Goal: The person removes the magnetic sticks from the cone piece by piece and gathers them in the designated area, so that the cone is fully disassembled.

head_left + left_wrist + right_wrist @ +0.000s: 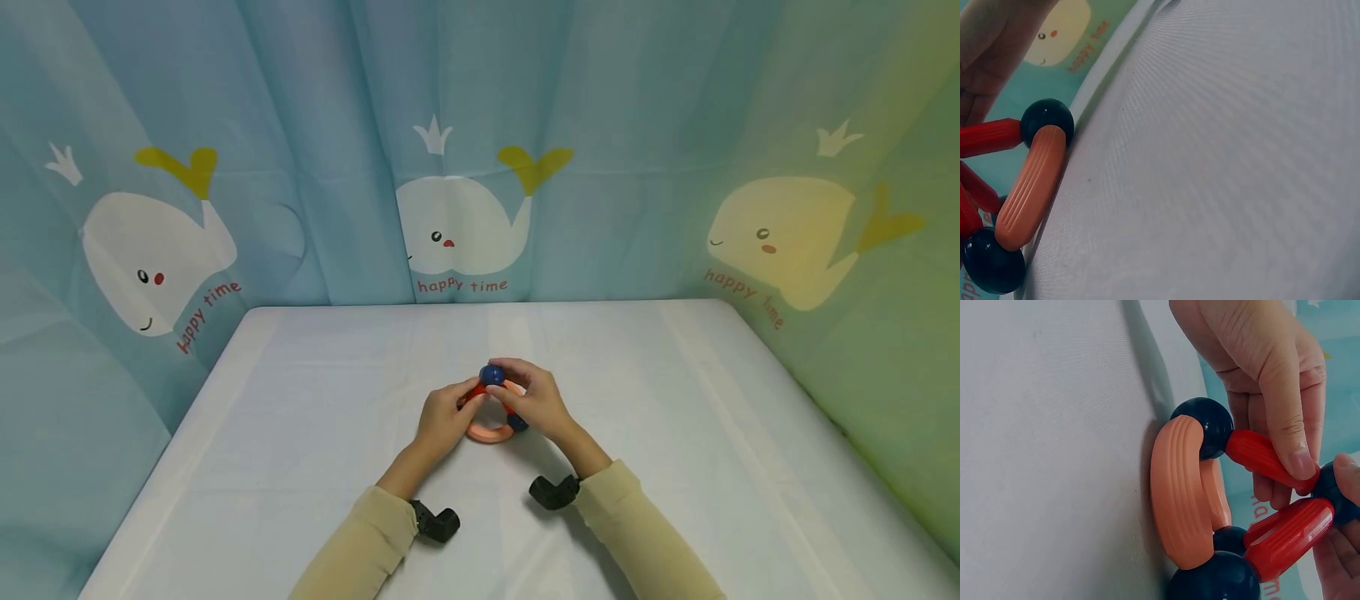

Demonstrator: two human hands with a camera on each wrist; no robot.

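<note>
Left hand (441, 420) pinches ribbed red plastic rod (1258, 456), right hand (543, 405) glossy blue ball (492, 375); likely light, rigid, slick, so we'd favour the rod.

I am wearing beige sleeves (356, 546). The balls (994, 261) are showing dark blue, the straight rods (1291, 540) red, the curved rods (1179, 494) peach-orange. The tablecloth (300, 400) is looking white; the blue-green curtain (337, 83) is displaying white whales (468, 221) with yellow tails (534, 175).
</note>
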